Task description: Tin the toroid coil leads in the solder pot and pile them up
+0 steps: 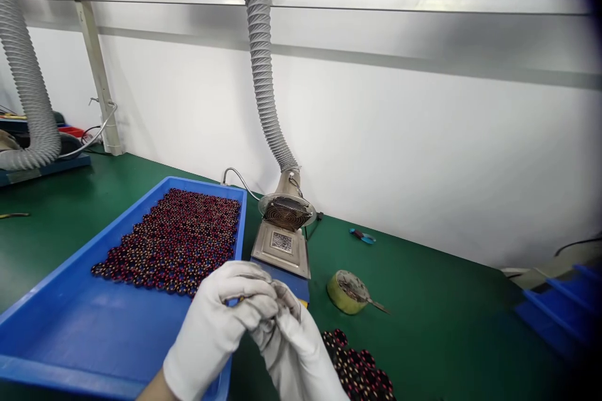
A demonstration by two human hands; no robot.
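My left hand and my right hand, both in white gloves, meet in front of the blue tray's right side. Their fingertips are pinched together around something small, which the gloves mostly hide. A bit of orange-yellow shows between my left fingers. Just behind my hands sits a square metal solder pot on a blue base. Small dark ring-shaped parts with red and copper spots lie packed in the blue tray. More of the same parts lie in a group on the table, right of my right hand.
A grey ducted hose ends in a round hood over the pot. On the green table stand a round yellow tin with a flat tool on it, and blue-handled cutters. Blue bins stand far right.
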